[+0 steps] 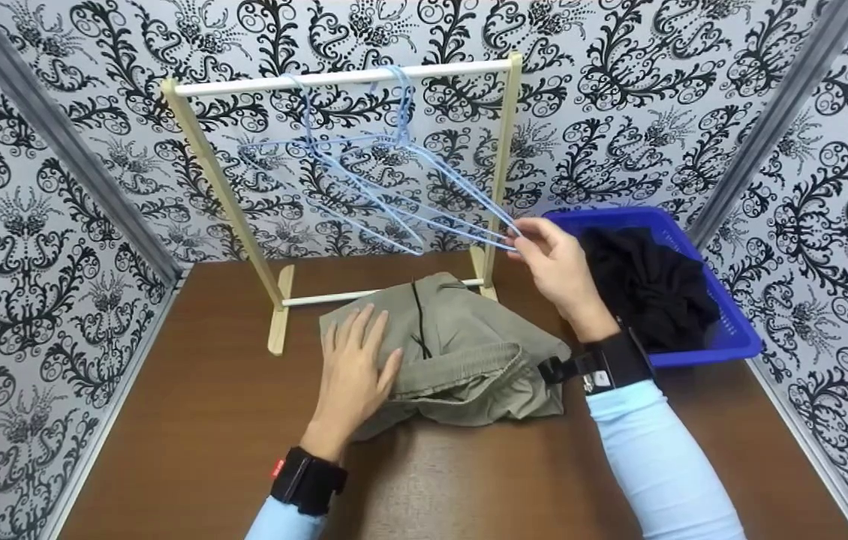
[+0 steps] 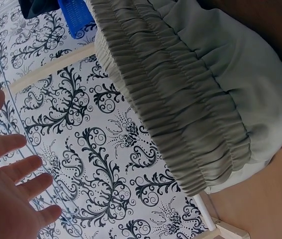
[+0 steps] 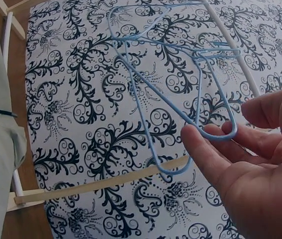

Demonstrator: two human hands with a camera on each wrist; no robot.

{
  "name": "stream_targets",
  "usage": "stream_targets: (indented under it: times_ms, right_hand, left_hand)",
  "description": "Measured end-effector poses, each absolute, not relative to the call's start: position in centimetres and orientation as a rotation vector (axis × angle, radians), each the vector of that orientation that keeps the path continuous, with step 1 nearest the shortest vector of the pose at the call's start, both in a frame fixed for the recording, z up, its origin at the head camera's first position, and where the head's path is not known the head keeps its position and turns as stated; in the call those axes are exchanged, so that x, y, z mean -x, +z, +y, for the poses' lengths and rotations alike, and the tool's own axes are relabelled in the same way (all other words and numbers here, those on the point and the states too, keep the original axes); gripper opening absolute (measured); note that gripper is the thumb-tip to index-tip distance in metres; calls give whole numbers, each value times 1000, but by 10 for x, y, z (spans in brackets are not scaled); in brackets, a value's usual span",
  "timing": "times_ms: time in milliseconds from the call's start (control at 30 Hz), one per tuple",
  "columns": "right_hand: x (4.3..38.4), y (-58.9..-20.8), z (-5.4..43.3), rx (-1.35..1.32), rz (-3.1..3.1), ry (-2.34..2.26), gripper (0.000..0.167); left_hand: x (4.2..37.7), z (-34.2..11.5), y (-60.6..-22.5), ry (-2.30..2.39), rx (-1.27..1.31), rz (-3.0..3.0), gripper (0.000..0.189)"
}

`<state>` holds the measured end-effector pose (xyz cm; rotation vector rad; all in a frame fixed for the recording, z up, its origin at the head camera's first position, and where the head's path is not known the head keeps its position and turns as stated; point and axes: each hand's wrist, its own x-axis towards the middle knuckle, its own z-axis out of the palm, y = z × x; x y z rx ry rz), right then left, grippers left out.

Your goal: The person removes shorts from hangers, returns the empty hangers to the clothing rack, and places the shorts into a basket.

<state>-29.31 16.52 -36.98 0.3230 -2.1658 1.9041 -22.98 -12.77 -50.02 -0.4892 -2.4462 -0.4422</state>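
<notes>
My right hand [image 1: 555, 262] pinches the end corner of a light blue wire hanger [image 1: 461, 180], which still hooks over the rack's rod; the right wrist view shows the hanger corner [image 3: 225, 135] at the fingertips. On the table below lie khaki pants [image 1: 461, 322], bunched up, with a gathered elastic waistband [image 2: 180, 99] and a black cord. My left hand [image 1: 353, 367], fingers straight and slightly spread, is over the left part of the pants and grips nothing. More blue hangers [image 1: 386, 206] dangle to the left of the pinched one.
A wooden rack [image 1: 506, 150] with a white top rod [image 1: 244, 85] stands at the back of the brown table [image 1: 191, 420]. To the right is a blue basket [image 1: 739, 337] with black cloth [image 1: 649, 292] in it. Patterned wall panels [image 1: 34, 300] enclose the table's back and sides.
</notes>
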Motion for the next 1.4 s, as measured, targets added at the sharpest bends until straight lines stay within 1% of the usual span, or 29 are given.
stream_targets:
  times_ms: [300, 700, 867, 1067, 1400]
  right_hand:
    - [276, -404, 174, -301, -2211, 1591, 33]
    - [252, -464, 166, -534, -2191, 1362, 31]
    - [241, -486, 161, -579, -2205, 1231, 30]
    - [230, -503, 154, -591, -2256, 1237, 27]
    - [214, -526, 148, -567, -2353, 1098, 24]
  left_hand:
    - [227, -127, -501, -460, 494, -2414, 54]
    - [223, -124, -504, -471, 490, -2390, 56]
    - [222, -120, -508, -513, 489, -2396, 55]
    - [217, -113, -514, -580, 482, -2402, 56]
    - [211, -105, -524, -631, 478, -2400, 55]
